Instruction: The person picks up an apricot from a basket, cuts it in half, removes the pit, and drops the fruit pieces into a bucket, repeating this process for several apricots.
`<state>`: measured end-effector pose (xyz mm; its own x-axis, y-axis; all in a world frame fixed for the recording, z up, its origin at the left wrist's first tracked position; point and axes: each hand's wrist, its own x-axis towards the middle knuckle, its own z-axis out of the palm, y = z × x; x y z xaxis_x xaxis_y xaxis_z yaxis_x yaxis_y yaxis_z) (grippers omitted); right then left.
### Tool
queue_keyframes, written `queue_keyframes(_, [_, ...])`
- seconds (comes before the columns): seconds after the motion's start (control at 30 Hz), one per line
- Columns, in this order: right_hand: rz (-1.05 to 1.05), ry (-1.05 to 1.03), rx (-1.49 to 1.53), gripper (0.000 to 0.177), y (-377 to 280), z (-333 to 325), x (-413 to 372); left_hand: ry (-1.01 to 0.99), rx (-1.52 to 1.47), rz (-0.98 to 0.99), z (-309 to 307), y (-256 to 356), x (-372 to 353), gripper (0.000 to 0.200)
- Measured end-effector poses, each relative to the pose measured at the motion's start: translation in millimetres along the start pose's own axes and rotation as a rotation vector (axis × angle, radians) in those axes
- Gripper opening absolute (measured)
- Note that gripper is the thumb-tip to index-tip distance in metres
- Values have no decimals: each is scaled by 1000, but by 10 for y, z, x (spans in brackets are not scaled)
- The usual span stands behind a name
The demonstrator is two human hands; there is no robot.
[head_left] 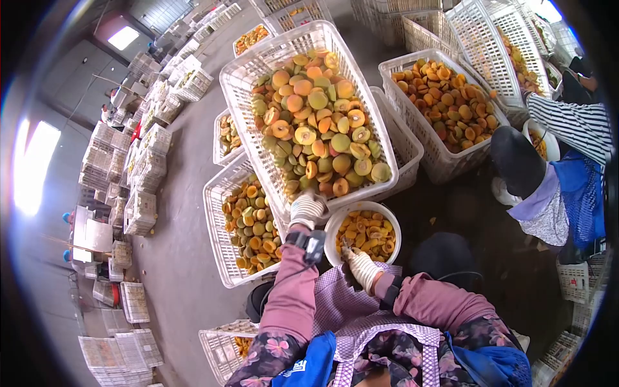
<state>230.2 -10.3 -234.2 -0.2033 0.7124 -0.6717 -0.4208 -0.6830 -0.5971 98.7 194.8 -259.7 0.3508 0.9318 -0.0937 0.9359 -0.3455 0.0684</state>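
My left hand [307,209], in a striped knit glove, reaches over the near rim of a big white plastic crate [229,87]. Its fingertips touch the apricots [317,100] there, some whole and some cut; blur hides what the fingers do. Just below the crate stands a white bucket [331,240] with orange apricot halves [367,233] inside. Over the bucket's near rim is my right hand [362,267], gloved as well, its fingers curled closed around something small and dark that I cannot make out.
Left of my left arm, a lower crate [216,222] holds apricot halves. Another full crate [445,161] stands at the right, near a co-worker's striped sleeve [570,119]. Stacked crates [103,155] line the far left, beyond the grey floor [180,193].
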Motion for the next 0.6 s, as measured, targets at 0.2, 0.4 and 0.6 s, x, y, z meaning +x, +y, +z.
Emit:
queue_keyframes(0.2, [-204, 125, -182, 43, -91, -51, 152, -225, -222, -163, -221, 182, -14, 39])
queue_keyframes(0.4, [-392, 213, -262, 44, -242, 26, 214, -31, -1748, 53, -100, 304, -411, 31])
queue_keyframes(0.6, [-529, 243, -769, 43, -232, 11, 45, -88, -2171, -337, -173, 734, -978, 29])
